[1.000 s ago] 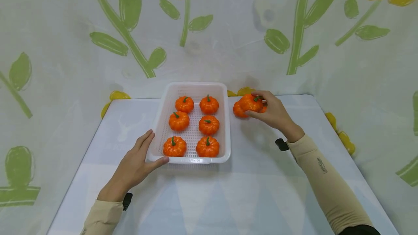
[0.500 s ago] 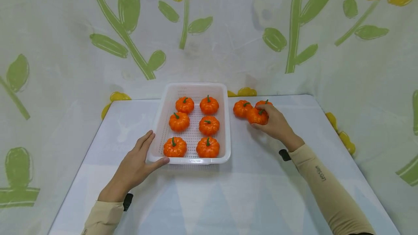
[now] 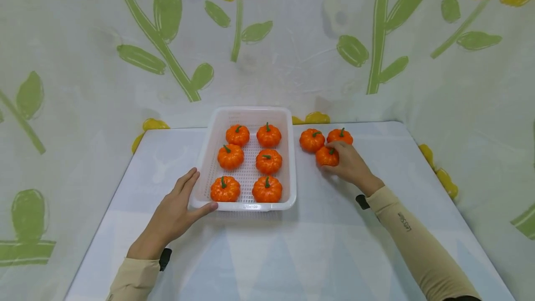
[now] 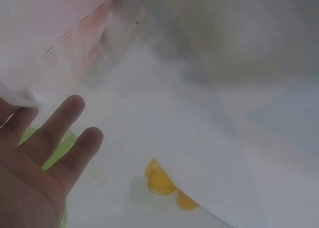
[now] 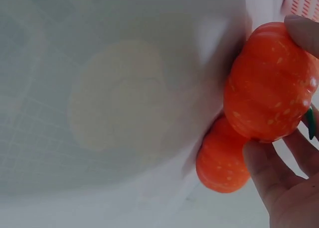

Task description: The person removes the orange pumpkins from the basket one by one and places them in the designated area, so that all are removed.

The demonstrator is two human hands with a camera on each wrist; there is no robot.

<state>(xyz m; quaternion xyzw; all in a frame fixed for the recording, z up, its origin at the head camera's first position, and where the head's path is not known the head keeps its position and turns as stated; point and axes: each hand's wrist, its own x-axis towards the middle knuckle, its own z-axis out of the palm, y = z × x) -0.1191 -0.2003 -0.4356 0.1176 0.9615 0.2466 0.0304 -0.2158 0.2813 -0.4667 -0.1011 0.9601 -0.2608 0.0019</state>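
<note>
A small orange toy pumpkin (image 3: 326, 156) with a green stem sits between the thumb and fingers of my right hand (image 3: 352, 165), which grips it at table level. Behind it two more pumpkins stand on the table, one at the back left (image 3: 311, 140) and one at the back right (image 3: 340, 135). In the right wrist view the gripped pumpkin (image 5: 269, 83) partly covers another pumpkin (image 5: 223, 163). My left hand (image 3: 169, 212) touches the near left corner of a white plastic basket (image 3: 292, 171), its thumb on the front rim and its fingers extended along the side.
Inside the basket, several orange pumpkins stand in two columns, among them a near right pumpkin (image 3: 267, 189). The white table (image 3: 334, 245) ends at the back against a curtain (image 3: 292, 78) printed with flowers.
My right hand has brought its pumpkin down and towards me, from in front of the back two to the table before them. The left hand and basket have stayed in place.
</note>
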